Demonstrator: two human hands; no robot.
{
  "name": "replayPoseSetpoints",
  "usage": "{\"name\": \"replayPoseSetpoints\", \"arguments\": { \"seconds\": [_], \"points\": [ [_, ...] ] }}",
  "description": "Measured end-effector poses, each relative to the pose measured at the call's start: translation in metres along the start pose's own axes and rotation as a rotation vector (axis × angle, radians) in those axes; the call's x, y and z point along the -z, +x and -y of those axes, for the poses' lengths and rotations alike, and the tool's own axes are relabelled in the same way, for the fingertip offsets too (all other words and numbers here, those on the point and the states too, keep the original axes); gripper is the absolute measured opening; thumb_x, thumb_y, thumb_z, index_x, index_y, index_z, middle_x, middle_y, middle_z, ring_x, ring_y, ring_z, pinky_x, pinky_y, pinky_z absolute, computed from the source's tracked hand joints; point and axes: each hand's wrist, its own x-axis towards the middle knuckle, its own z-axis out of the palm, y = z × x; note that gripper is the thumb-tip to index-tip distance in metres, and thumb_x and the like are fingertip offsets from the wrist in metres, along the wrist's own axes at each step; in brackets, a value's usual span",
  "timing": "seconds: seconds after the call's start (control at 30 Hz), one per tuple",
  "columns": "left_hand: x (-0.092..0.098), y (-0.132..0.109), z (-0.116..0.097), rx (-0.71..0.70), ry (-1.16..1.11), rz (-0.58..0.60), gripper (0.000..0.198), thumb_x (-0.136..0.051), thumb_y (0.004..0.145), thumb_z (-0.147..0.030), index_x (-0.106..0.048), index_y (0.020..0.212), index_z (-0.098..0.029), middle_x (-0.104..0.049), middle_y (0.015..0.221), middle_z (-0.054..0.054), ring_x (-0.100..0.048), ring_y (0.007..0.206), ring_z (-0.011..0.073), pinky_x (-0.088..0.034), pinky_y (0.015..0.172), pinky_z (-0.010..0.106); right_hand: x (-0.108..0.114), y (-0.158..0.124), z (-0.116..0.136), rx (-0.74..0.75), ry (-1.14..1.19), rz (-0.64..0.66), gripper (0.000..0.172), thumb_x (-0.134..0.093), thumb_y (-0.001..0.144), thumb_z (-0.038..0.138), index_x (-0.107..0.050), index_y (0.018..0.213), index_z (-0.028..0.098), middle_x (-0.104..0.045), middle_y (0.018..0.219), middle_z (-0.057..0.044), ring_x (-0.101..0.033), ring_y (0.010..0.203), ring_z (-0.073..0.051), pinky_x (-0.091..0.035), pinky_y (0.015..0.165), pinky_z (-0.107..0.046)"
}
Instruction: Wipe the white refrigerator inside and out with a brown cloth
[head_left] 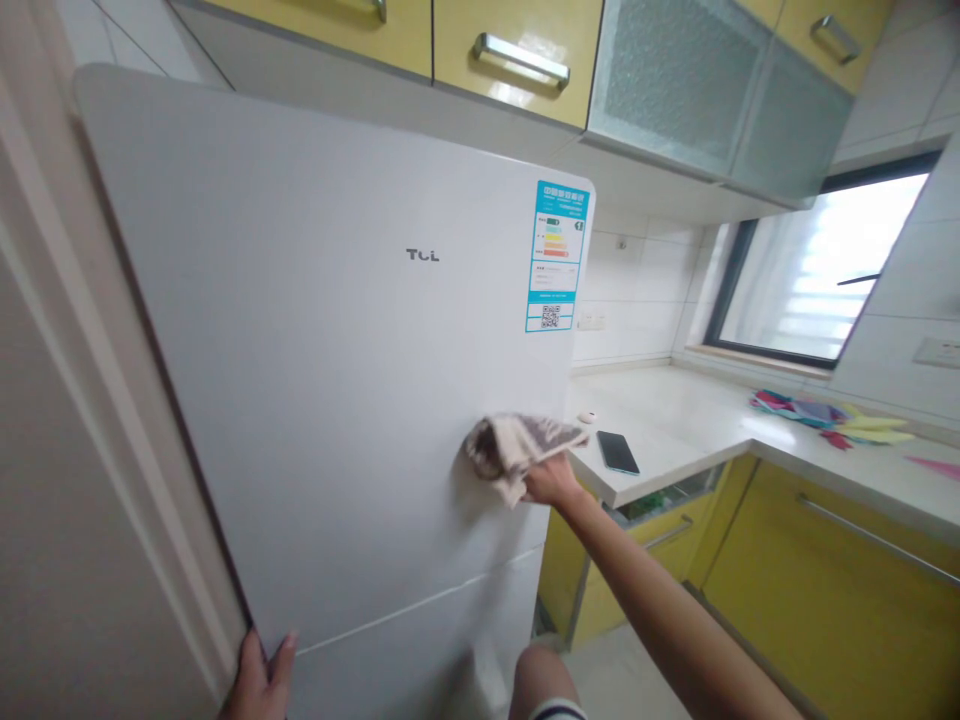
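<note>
A light grey refrigerator (300, 350) with a TCL logo fills the middle of the view. Pressed against the right part of its upper door is a brown and cream cloth (529, 443). My right hand (553, 482) is closed on this cloth, which partly covers the fingers. Low on the left, my left hand (261, 682) grips the refrigerator's left edge near the seam between the doors. Its thumb lies on the front, while the other fingers are partly hidden. A blue energy label (555, 275) is stuck near the upper right corner.
A wall (67, 480) runs close along the left. Yellow cabinets (517, 50) hang overhead. On the white counter (690, 400) to the right lie a phone (618, 453) and colourful cloths (825, 415). A knee (544, 680) shows below.
</note>
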Motion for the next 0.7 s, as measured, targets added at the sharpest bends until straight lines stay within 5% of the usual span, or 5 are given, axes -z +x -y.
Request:
{"name": "replayPoseSetpoints", "arguments": {
  "seconds": [0.13,0.23,0.33,0.47,0.7],
  "points": [
    [-0.003,0.002,0.002,0.016,-0.003,-0.009,0.061,-0.057,0.071,-0.075,-0.057,0.106,-0.026,-0.075,0.101,0.012,-0.073,0.115,0.0428,-0.059,0.103,0.054,0.050,0.064,-0.007,0.134,-0.177,-0.600,0.073,-0.063,0.085,0.051,-0.066,0.147,0.012,-0.049,0.155,-0.024,-0.040,0.147,-0.040,-0.035,0.123,-0.059],
    [-0.003,0.001,0.000,0.044,-0.041,0.008,0.069,-0.058,0.072,-0.077,-0.059,0.116,-0.024,-0.075,0.110,0.014,-0.070,0.122,0.0434,-0.056,0.109,0.055,0.010,0.049,0.008,0.072,-0.077,-0.789,0.075,-0.054,0.092,0.049,-0.057,0.154,0.009,-0.044,0.160,-0.025,-0.034,0.152,-0.038,-0.032,0.125,-0.060],
    [-0.001,-0.004,-0.008,0.104,-0.087,0.033,0.080,-0.060,0.075,-0.077,-0.060,0.130,-0.019,-0.074,0.125,0.018,-0.063,0.136,0.0445,-0.048,0.119,0.055,-0.079,-0.022,0.039,0.054,0.147,-0.530,0.067,-0.062,0.082,0.054,-0.072,0.137,0.017,-0.058,0.152,-0.021,-0.045,0.149,-0.044,-0.033,0.124,-0.068],
    [0.006,-0.017,-0.026,0.220,-0.227,0.048,0.085,-0.061,0.084,-0.071,-0.054,0.150,-0.018,-0.062,0.154,0.018,-0.046,0.156,0.0392,-0.032,0.131,0.050,-0.169,-0.121,0.075,0.217,0.567,0.366,0.051,-0.065,0.078,0.048,-0.077,0.127,0.042,-0.080,0.118,-0.004,-0.068,0.127,-0.037,-0.041,0.124,-0.057],
    [0.005,-0.040,-0.050,0.323,-0.541,0.057,0.086,-0.038,0.100,-0.073,-0.050,0.162,-0.015,-0.053,0.167,0.013,-0.037,0.162,0.0316,-0.030,0.132,0.044,-0.119,-0.066,0.148,0.755,0.436,0.536,0.047,-0.053,0.085,0.017,-0.081,0.120,0.032,-0.082,0.110,-0.006,-0.074,0.117,-0.023,-0.048,0.115,-0.038]
  ]
}}
